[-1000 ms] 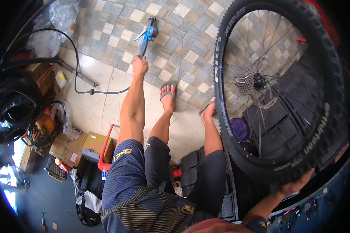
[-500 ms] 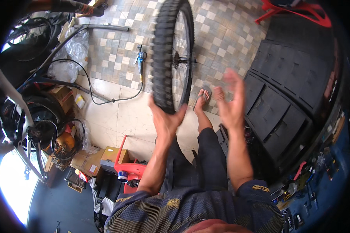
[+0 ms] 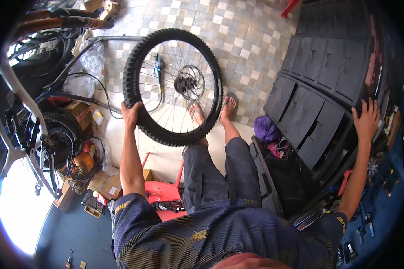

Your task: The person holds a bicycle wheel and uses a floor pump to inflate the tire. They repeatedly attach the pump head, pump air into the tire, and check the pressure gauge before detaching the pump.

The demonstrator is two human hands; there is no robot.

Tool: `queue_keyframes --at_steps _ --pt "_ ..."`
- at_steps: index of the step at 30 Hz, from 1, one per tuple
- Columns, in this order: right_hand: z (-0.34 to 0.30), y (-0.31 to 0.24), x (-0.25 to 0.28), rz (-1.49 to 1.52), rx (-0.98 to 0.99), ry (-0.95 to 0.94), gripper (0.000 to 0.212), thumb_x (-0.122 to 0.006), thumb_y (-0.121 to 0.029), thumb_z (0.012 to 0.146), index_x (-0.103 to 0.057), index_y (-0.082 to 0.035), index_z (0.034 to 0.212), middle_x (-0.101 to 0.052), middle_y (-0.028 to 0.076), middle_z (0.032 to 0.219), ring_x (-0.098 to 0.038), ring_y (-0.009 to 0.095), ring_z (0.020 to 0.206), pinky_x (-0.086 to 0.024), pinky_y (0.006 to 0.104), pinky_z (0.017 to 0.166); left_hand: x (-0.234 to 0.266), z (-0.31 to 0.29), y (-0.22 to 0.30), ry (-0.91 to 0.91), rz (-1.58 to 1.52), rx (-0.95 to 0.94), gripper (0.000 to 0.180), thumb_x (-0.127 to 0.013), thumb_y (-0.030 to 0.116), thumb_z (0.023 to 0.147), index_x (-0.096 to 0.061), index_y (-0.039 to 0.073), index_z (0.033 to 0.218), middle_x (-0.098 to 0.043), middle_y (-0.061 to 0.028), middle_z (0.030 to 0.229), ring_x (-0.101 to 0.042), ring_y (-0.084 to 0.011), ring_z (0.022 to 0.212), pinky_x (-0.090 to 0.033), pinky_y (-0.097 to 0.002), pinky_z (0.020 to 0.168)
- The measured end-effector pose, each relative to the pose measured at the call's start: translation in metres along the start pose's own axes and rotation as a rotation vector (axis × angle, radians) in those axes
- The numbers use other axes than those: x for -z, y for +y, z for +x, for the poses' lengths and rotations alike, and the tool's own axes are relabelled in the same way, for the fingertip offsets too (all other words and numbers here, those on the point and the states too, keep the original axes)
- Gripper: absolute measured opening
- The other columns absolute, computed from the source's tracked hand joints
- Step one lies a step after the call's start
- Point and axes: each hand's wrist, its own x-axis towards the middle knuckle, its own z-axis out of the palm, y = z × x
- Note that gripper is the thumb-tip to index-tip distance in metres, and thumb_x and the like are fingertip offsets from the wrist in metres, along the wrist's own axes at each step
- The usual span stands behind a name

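Observation:
A bicycle wheel with a knobby black tyre is held up in front of me, tilted so its spokes and hub face me. The hub carries a dark cassette and a disc brake rotor. My left hand is closed around the tyre at its lower left. Far to the right, my right hand is spread with fingers apart over the top edge of a black drawer cabinet, holding nothing. Through the spokes shows a blue inflator gun on the floor, partly hidden.
Bicycle frames, including a silver one, crowd the left beside cardboard boxes and plastic wrapping. A red stool is near my legs. A purple bag lies by the cabinet. Tools lie on a blue surface at right.
The wheel has turned from nearly edge-on to face me and moved left and nearer, with my left hand on it. My right hand has swung right, to the cabinet's edge.

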Motion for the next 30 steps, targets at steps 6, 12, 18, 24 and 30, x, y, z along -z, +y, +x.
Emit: queue_keyframes --at_steps 6,12,18,24,30 --pt "-0.019 -0.003 -0.006 -0.081 0.161 0.078 0.038 -0.059 -0.032 0.101 -0.062 -0.006 0.129 -0.062 0.015 0.133 -0.05 0.03 0.134 -0.032 0.0469 0.12 -0.005 0.058 -0.059 0.23 0.221 0.13 0.112 -0.046 0.086 0.087 -0.05 -0.015 0.136 -0.061 -0.0307 0.125 -0.059 -0.0413 0.116 -0.043 -0.044 0.105" --pt "-0.043 -0.012 -0.011 0.179 0.244 -0.216 0.033 -0.057 -0.028 0.103 -0.063 -0.003 0.123 -0.067 0.018 0.119 -0.06 0.032 0.119 -0.036 0.0461 0.118 0.007 0.086 -0.075 0.131 0.145 0.341 0.118 -0.045 0.087 0.086 -0.046 -0.017 0.141 -0.059 -0.0311 0.133 -0.06 -0.0393 0.12 -0.046 -0.0443 0.104" --pt "-0.058 -0.001 -0.019 0.199 0.325 -0.054 0.024 -0.059 -0.023 0.101 -0.065 0.0 0.108 -0.069 0.016 0.092 -0.066 0.034 0.093 -0.041 0.0469 0.112 0.016 0.103 -0.079 0.079 0.116 0.415 0.118 -0.045 0.088 0.085 -0.046 -0.016 0.141 -0.06 -0.0302 0.132 -0.062 -0.0372 0.118 -0.048 -0.0445 0.101" --pt "-0.059 0.0 -0.016 0.328 0.392 0.048 0.023 -0.065 -0.022 0.098 -0.066 0.0 0.104 -0.067 0.016 0.086 -0.065 0.034 0.088 -0.042 0.0488 0.111 0.02 0.117 -0.076 0.079 0.157 0.405 0.116 -0.046 0.088 0.085 -0.051 -0.015 0.139 -0.063 -0.0253 0.128 -0.065 -0.0349 0.111 -0.051 -0.0459 0.096" --pt "-0.061 0.004 -0.012 0.411 0.375 0.039 0.026 -0.068 -0.026 0.096 -0.066 -0.002 0.103 -0.067 0.015 0.085 -0.065 0.033 0.086 -0.043 0.0481 0.109 0.026 0.132 -0.074 0.007 0.062 0.422 0.118 -0.047 0.089 0.084 -0.048 -0.014 0.141 -0.062 -0.029 0.13 -0.065 -0.038 0.115 -0.049 -0.0489 0.1"
